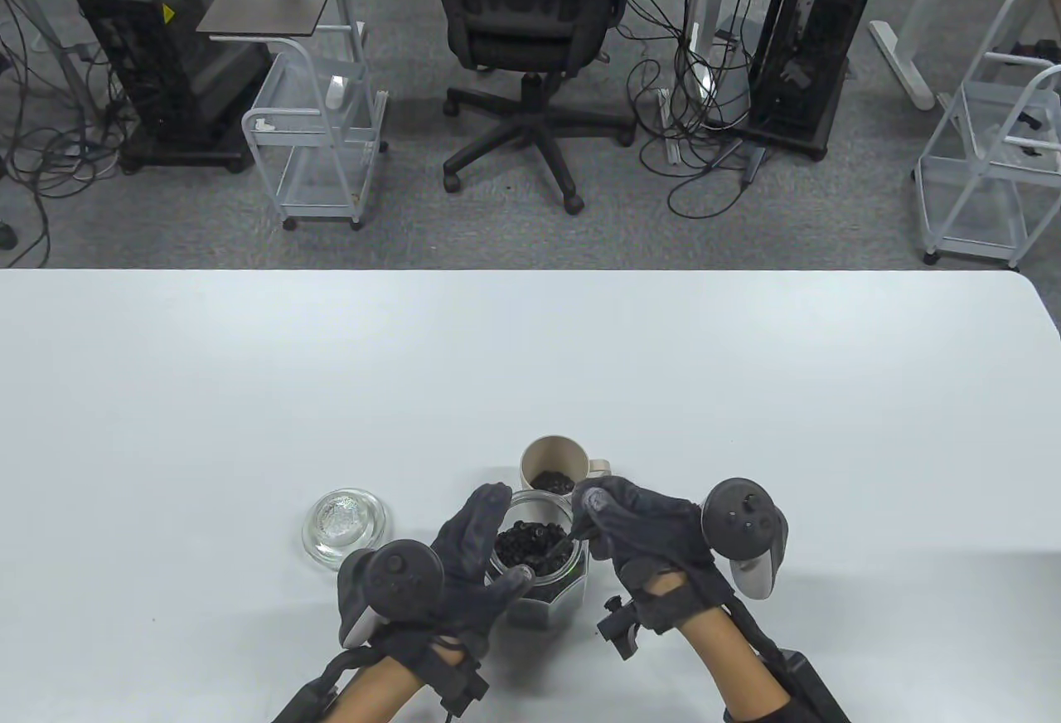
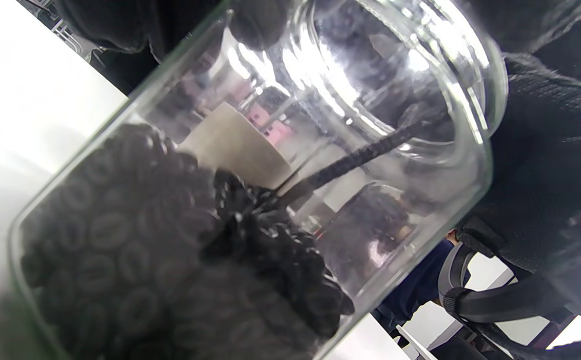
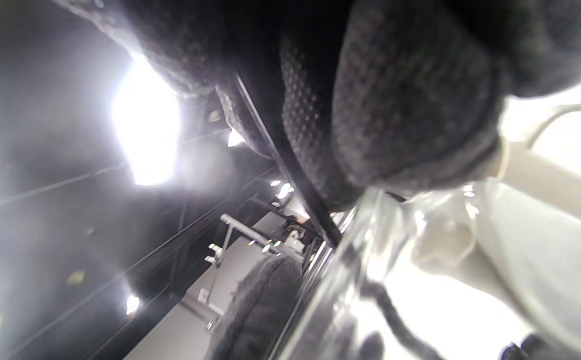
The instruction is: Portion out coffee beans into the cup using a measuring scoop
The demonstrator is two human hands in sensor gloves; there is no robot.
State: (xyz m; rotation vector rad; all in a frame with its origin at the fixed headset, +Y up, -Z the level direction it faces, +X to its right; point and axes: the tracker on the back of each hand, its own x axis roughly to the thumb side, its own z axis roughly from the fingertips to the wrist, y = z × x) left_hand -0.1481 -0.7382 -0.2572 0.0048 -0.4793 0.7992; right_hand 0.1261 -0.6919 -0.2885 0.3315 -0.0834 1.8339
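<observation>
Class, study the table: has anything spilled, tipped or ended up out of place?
Nothing stands out. The glass jar stands upright in the left hand, the lid lies beside it, and beans show only in the jar and the cup.

Tilted glass jar [image 2: 250, 165] of coffee beans [image 2: 120, 240], dark scoop handle [image 2: 355, 155] inside, beige cup [image 2: 235, 145] behind

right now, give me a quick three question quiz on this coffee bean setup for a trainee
1. True or false: the cup already has some beans in it.
2. Which hand grips the glass jar? A) left hand B) right hand
3. Fill in: the glass lid lies on the table to the jar's ____ in the table view.

Key: 1 true; 2 A, while the right hand holds the scoop handle that dips into the jar; 3 left.
</observation>
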